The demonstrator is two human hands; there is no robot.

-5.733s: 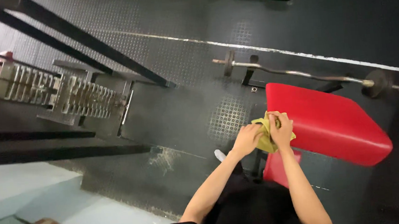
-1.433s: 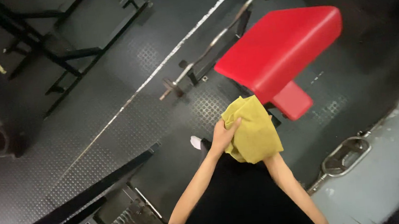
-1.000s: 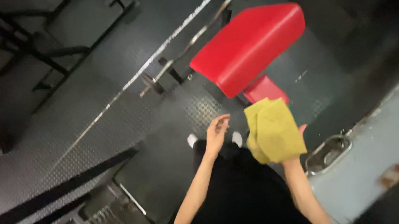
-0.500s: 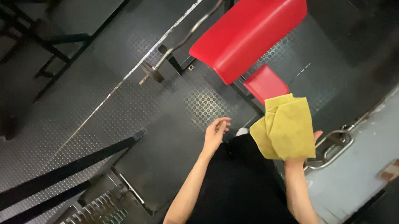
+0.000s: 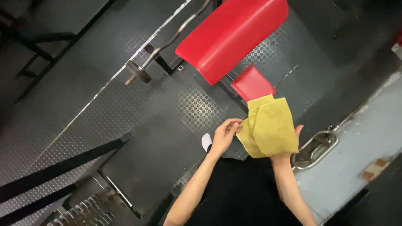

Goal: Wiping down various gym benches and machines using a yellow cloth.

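Draped over the right hand (image 5: 290, 144), a folded yellow cloth (image 5: 269, 128) sits just right of the frame's centre; only the fingertips and wrist show past its edges, so the grip under it cannot be told. Left hand (image 5: 224, 136), just left of the cloth, has its fingers loosely curled, the fingertips pinching the cloth's left edge. Both bare forearms rise from the bottom of the frame over dark clothing. Above the cloth, near the top centre, stands a red padded bench (image 5: 232, 33) with a small red seat pad (image 5: 252, 83) below it. A curled barbell (image 5: 172, 37) rests at the upper left of the bench. Dark studded floor matting (image 5: 116, 109) lies beneath. A metal handle (image 5: 314, 148) lies at lower right.
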